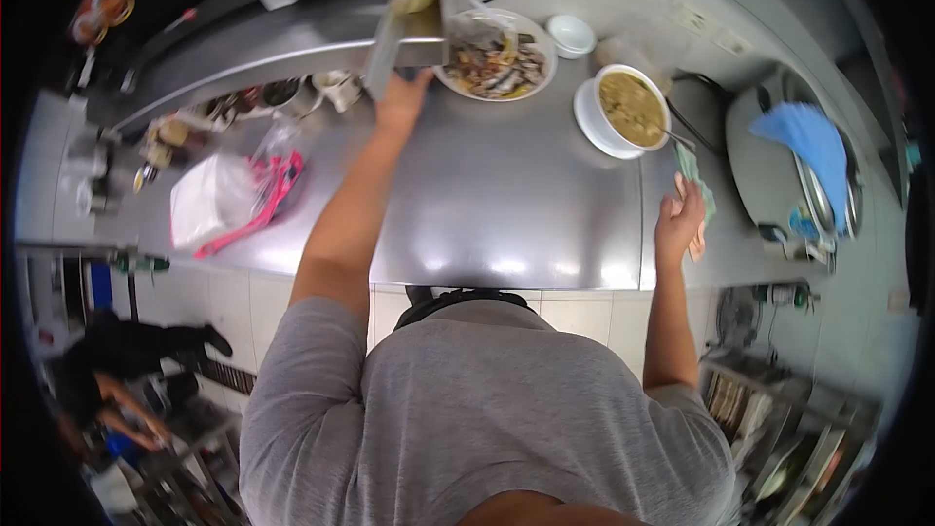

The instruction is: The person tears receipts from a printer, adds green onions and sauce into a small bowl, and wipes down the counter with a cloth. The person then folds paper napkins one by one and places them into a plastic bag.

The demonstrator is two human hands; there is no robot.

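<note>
"Now, your left hand (401, 105)?"
"Item one: toward the tabletop's (506, 195) far edge, by a metal box (382, 51); cannot tell whether it grips."
"Your right hand (681, 217)?"
"Item two: fingers narrowed around a green sheet (692, 171), cloth or paper, toward the tabletop's right edge, near the soup bowl (606, 123)."

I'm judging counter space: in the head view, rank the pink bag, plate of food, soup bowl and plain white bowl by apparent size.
1. Pink bag and plate of food: too alike to rank between them.
2. Soup bowl.
3. Plain white bowl, clearly smallest.
</note>
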